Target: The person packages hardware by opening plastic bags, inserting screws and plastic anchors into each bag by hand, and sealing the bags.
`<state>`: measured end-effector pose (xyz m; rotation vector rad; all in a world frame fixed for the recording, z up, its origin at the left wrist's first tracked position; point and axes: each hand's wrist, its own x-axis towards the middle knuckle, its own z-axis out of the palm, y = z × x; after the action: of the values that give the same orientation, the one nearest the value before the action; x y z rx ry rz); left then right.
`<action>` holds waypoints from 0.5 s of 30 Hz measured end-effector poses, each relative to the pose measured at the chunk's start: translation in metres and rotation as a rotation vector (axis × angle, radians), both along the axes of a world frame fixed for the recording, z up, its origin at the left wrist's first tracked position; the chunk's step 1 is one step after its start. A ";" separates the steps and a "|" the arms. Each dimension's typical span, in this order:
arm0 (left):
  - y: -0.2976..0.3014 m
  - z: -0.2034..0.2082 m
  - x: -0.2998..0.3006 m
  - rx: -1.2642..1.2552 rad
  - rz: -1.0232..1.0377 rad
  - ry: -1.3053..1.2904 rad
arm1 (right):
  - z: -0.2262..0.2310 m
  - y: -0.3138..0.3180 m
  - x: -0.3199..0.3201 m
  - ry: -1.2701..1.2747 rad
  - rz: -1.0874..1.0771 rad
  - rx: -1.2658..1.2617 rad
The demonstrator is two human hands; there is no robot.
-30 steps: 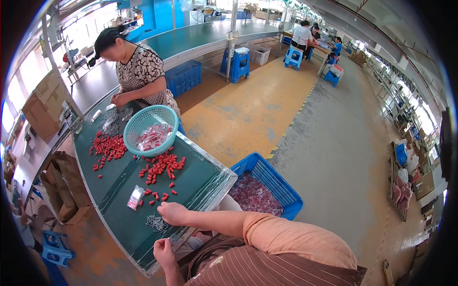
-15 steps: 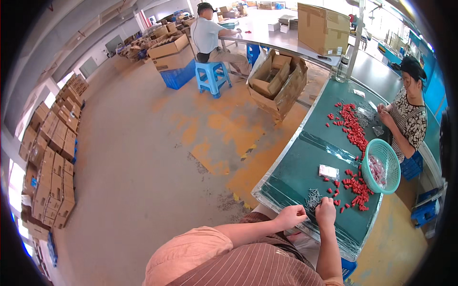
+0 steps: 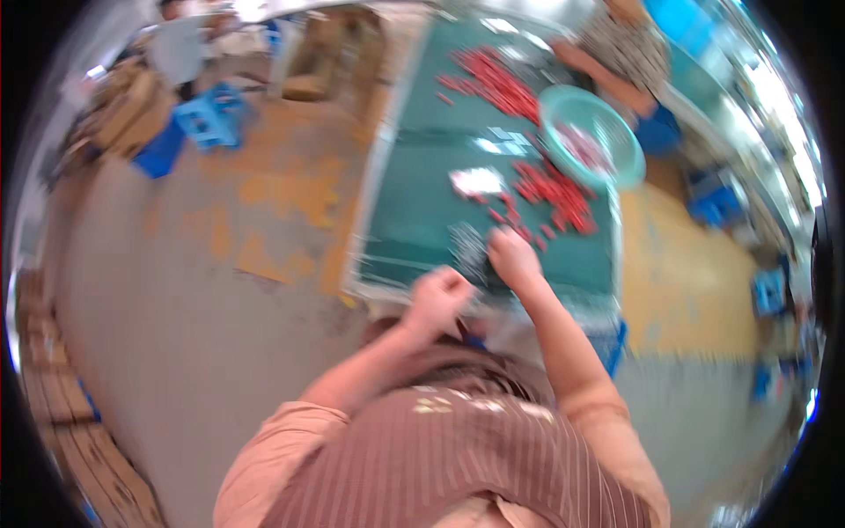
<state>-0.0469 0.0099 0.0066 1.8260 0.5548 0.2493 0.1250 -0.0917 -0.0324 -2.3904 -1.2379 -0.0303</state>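
Note:
My left hand (image 3: 440, 299) is at the near edge of the green-topped table (image 3: 396, 216), its fingers curled together; what they hold, if anything, is hidden. Beside a small pile of grey screws (image 3: 466, 246) is my right hand (image 3: 513, 258), also closed, its fingertips blurred and their contents unreadable. Just beyond it lie small red plugs (image 3: 559, 198), scattered loosely. A clear packet with a white label (image 3: 477, 182) rests left of the plugs.
A mint-green plastic basket (image 3: 632, 154) holding small bags stands at the table's right edge. Across from me a co-worker's arm (image 3: 590, 66) reaches over the far side, near more red plugs (image 3: 493, 79). Blue stools (image 3: 207, 119) and cartons (image 3: 136, 110) stand at left.
The view has swung right and blurred, so the table now lies nearer the middle. Both my hands remain closed near the screw pile.

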 end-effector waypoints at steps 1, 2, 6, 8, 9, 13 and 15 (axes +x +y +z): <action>0.000 -0.008 -0.002 -0.089 0.035 -0.045 | 0.003 0.004 -0.002 0.001 0.008 -0.026; -0.003 -0.010 -0.002 -0.172 0.022 -0.052 | -0.002 0.002 -0.003 0.033 0.008 -0.036; -0.006 -0.012 0.000 -0.305 -0.040 -0.045 | -0.003 -0.021 -0.003 0.219 -0.140 0.053; -0.009 -0.011 0.000 -0.277 -0.047 -0.025 | -0.005 -0.031 0.000 0.360 -0.176 0.171; -0.009 -0.011 -0.001 -0.243 -0.045 -0.005 | -0.007 -0.035 0.001 0.591 -0.248 0.268; -0.007 -0.017 -0.001 -0.248 -0.009 -0.005 | 0.001 -0.041 0.003 1.137 -0.385 0.484; -0.006 -0.022 0.006 -0.239 -0.011 0.002 | 0.001 -0.043 0.006 1.058 -0.381 0.457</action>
<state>-0.0412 0.0043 -0.0149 1.5969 0.5518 0.1663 0.1314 -0.1344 -0.0316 -1.7434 -0.2331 0.6643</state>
